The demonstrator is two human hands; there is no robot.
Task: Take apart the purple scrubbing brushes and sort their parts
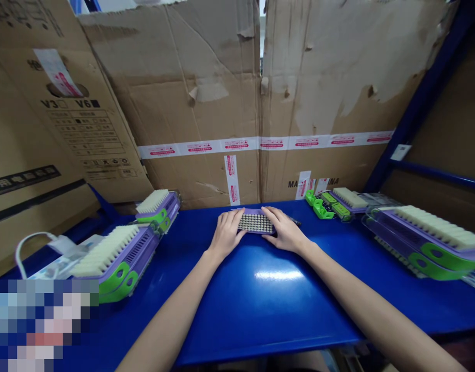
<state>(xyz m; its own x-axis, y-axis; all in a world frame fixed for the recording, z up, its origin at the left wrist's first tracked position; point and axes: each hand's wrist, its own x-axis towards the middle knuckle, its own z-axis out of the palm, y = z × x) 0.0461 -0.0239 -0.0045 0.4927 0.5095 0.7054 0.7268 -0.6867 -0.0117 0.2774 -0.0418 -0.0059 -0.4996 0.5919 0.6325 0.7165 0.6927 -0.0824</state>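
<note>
A small purple rectangular piece lies at the back middle of the blue table, covered in rows of small pale tips with dark gaps. My left hand grips its left end, thumb toward the near side and fingers over the far edge. Around the right end, my right hand is closed in much the same way. The underside of the piece is hidden, so I cannot tell whether it touches the table. Just beyond my right hand, a thin dark object shows in part.
Purple-and-green brushes with cream bristles stand on the left and right of the blue table. Green pieces lie at the back right. Cardboard sheets wall the back. A white plug and cable sit at left.
</note>
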